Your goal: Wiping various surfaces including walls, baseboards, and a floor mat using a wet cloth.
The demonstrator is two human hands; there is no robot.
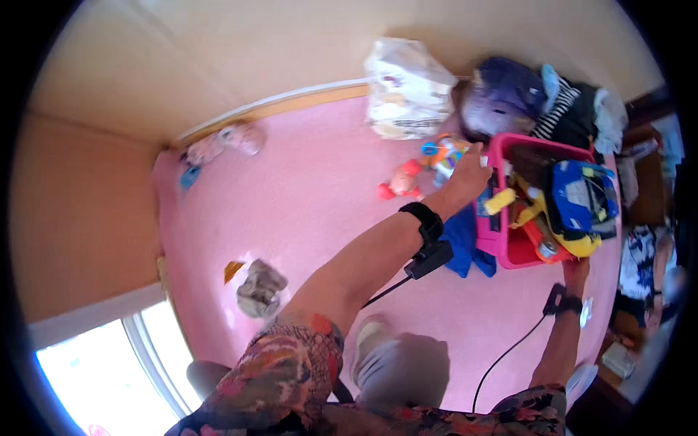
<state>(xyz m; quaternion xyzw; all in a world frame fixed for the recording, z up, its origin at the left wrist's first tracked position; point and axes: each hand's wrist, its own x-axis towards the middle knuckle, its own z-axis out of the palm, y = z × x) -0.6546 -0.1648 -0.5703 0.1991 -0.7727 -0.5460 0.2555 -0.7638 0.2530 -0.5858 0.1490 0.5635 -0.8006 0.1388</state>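
Observation:
A pink plastic storage bin (493, 240) stands before me at the right, filled with toys. My left hand (470, 173) grips its left side near the far corner. At the near right rim is my right hand (577, 270), partly hidden by the bin and its load. Inside lie a blue and grey toy or bag (578, 196), a yellow strap-like piece (530, 212) and an orange item with a round metal part (547, 248). A yellow tag-like piece (500, 201) hangs over the left rim. Blue cloth (463, 248) lies on the floor against the bin.
Beyond my left hand are a red and peach soft toy (402, 180) and a colourful plastic toy (447, 152). A white bag (409, 92), a purple bag (504, 95) and clothes (572, 111) line the wall. Grey cloth (262, 289) lies left on the pink floor.

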